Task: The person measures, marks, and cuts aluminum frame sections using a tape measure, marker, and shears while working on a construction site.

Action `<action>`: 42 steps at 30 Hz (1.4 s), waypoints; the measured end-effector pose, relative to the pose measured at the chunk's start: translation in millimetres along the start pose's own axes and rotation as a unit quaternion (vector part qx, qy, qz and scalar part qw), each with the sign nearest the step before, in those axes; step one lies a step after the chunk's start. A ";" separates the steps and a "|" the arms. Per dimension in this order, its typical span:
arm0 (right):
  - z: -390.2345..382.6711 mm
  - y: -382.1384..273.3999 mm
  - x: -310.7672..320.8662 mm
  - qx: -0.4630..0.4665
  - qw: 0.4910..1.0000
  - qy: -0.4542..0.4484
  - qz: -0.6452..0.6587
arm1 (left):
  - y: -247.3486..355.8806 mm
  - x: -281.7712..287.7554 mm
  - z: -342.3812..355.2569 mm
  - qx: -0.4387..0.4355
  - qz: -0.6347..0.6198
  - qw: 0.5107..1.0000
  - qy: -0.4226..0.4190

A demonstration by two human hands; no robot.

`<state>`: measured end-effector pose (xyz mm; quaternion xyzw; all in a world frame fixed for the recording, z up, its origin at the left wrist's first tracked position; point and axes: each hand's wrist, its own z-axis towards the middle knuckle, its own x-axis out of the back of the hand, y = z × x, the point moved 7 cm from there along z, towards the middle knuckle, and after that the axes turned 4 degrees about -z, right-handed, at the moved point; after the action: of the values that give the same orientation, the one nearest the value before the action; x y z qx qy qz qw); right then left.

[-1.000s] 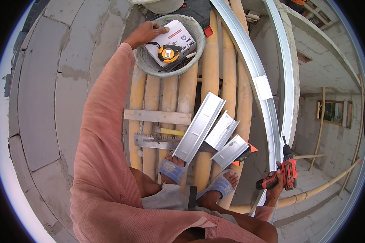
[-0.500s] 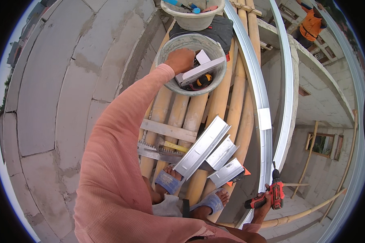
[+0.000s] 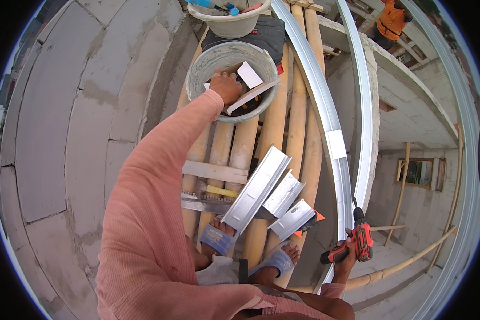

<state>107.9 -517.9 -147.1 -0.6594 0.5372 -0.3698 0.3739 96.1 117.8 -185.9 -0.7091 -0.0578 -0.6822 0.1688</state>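
My left hand [image 3: 225, 88] is down inside a grey plastic bucket [image 3: 196, 64], at an opened white cardboard box [image 3: 249, 75] with raised flaps. Its fingers are curled, and whatever they pinch in the box is hidden. Off to the right, my right hand [image 3: 345, 257] is wrapped round the grip of a red and black cordless drill [image 3: 363, 241]. The drill's bit points away from me, beside a long silver metal channel [image 3: 336, 176].
Bamboo poles [image 3: 246, 144] form the platform under my sandalled feet. Cut metal channel pieces [image 3: 257, 186], a hammer [image 3: 218, 191] and a handsaw [image 3: 202, 205] lie there. A tool tub [image 3: 229, 24] stands beyond. A block wall [image 3: 48, 133] rises left; a drop and a co-worker [image 3: 392, 22] are right.
The view has shifted, so the bucket appears further left. My left hand has gone deeper into the box and its flaps have moved. My right hand still holds the drill.
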 end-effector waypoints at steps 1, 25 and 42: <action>-0.4 2.7 5.0 0.001 1.000 0.004 0.002 | -0.9 -3.0 4.4 0.003 -0.007 0.999 -0.050; 3.1 8.8 33.2 -0.001 0.998 0.016 0.057 | -26.2 -41.5 34.7 0.027 -0.189 0.968 -0.160; 4.6 21.9 34.2 0.001 1.000 -0.002 0.024 | -98.0 12.9 5.9 0.147 -0.830 0.538 -0.029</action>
<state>107.7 -554.2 -165.7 -0.6468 0.5520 -0.3593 0.3845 71.9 209.6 -157.5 -0.3287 -0.7246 -0.4775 -0.3726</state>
